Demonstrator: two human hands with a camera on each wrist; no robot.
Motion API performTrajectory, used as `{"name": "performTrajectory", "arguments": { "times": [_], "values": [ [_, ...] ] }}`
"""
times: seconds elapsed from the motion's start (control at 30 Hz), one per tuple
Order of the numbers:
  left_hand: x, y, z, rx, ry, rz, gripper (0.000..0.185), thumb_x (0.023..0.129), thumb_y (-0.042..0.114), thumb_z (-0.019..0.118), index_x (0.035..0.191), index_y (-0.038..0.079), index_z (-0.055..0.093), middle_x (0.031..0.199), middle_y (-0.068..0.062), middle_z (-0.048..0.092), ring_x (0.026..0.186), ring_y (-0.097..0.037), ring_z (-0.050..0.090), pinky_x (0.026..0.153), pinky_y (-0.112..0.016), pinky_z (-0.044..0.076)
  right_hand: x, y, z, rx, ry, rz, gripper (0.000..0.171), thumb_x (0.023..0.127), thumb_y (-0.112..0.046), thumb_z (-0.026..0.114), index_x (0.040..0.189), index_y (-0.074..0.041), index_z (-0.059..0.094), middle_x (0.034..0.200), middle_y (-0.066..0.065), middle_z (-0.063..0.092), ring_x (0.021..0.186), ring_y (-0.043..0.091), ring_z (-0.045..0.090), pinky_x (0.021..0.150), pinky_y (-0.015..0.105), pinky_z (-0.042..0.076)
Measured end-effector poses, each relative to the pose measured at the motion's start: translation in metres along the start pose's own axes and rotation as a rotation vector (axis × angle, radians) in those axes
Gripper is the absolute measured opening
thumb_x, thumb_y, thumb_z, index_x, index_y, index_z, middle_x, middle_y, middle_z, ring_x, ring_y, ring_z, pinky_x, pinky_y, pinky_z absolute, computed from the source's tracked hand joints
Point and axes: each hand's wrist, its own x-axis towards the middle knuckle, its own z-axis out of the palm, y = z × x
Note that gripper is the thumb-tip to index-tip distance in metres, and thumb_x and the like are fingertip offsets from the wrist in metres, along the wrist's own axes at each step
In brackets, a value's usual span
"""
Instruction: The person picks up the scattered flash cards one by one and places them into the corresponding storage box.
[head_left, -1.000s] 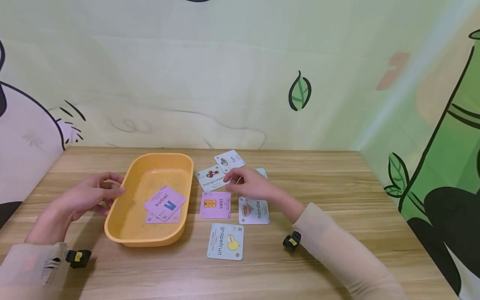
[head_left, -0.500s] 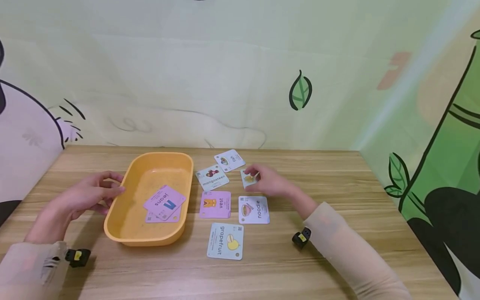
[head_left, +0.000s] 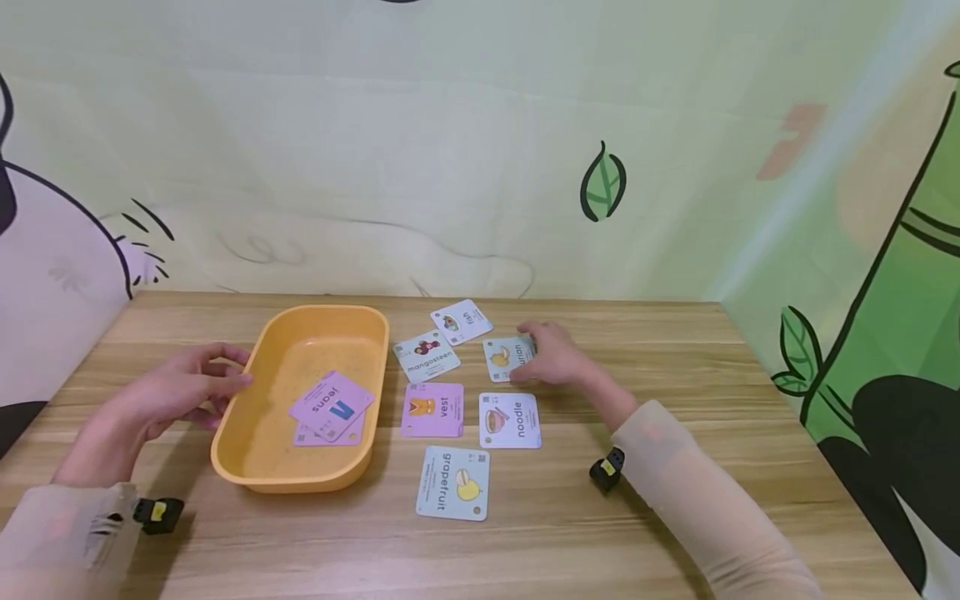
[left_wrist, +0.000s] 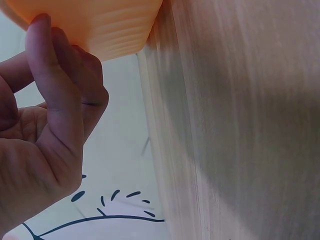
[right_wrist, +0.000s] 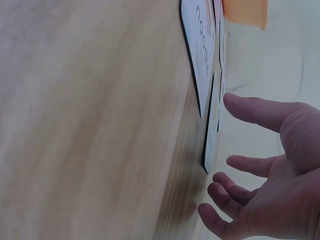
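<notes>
In the head view, my left hand (head_left: 180, 392) holds the near-left rim of an orange plastic tray (head_left: 296, 481), thumb over the edge and fingers against the outer wall. Inside the tray a purple "jeans" word card (head_left: 330, 404) overlaps at least one other purple card. My right hand (head_left: 558, 358) reaches over the durian card (head_left: 498, 358), its fingers spread around the right end and partly covering the word. The right wrist view shows those fingers apart, with nothing held. Close by lie the noodle card (head_left: 510, 421) and the purple vest card (head_left: 432, 410).
Blue-white cards lie right of the tray: fish (head_left: 461, 322) at the back, mangosteen (head_left: 426, 356) touching or overlapping it, and grapefruit (head_left: 453, 483) nearest me. Behind the wooden table (head_left: 600, 533) stands a printed cloth backdrop (head_left: 450, 167).
My right hand has moved right, from beside the mangosteen card to the durian card, uncovering mangosteen and much of durian. My left hand and the tray have stayed put.
</notes>
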Motion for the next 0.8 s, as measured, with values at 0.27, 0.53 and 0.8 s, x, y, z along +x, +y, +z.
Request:
{"name": "performTrajectory", "arguments": {
  "times": [0.27,0.53,0.8],
  "values": [
    [-0.001,0.001,0.001,0.011,0.002,-0.007,0.057,0.106,0.019,0.059,0.146,-0.008,0.03,0.115,-0.017,0.055,0.081,-0.023,0.059,0.067,-0.037,0.059,0.007,0.007,-0.005,-0.035,0.008,-0.002,0.091,0.076,-0.024,0.09,0.15,0.006,0.044,0.142,0.027,0.051,0.128,0.039,0.047,0.111,0.052,0.036],
    [-0.001,0.001,0.0,0.013,-0.002,-0.009,0.055,0.106,0.018,0.058,0.146,-0.008,0.03,0.113,-0.016,0.056,0.079,-0.023,0.06,0.066,-0.036,0.059,0.011,0.01,-0.005,-0.072,0.006,-0.007,0.086,0.076,-0.027,0.09,0.146,0.005,0.05,0.134,0.023,0.056,0.12,0.036,0.05,0.106,0.05,0.039],
    [-0.001,0.002,0.0,0.006,-0.001,-0.011,0.055,0.106,0.018,0.059,0.146,-0.008,0.031,0.112,-0.016,0.057,0.08,-0.023,0.059,0.067,-0.036,0.059,0.013,0.011,-0.003,-0.084,0.019,0.021,0.084,0.074,-0.025,0.092,0.142,0.004,0.054,0.128,0.021,0.056,0.117,0.034,0.048,0.104,0.048,0.039]
  ]
}}
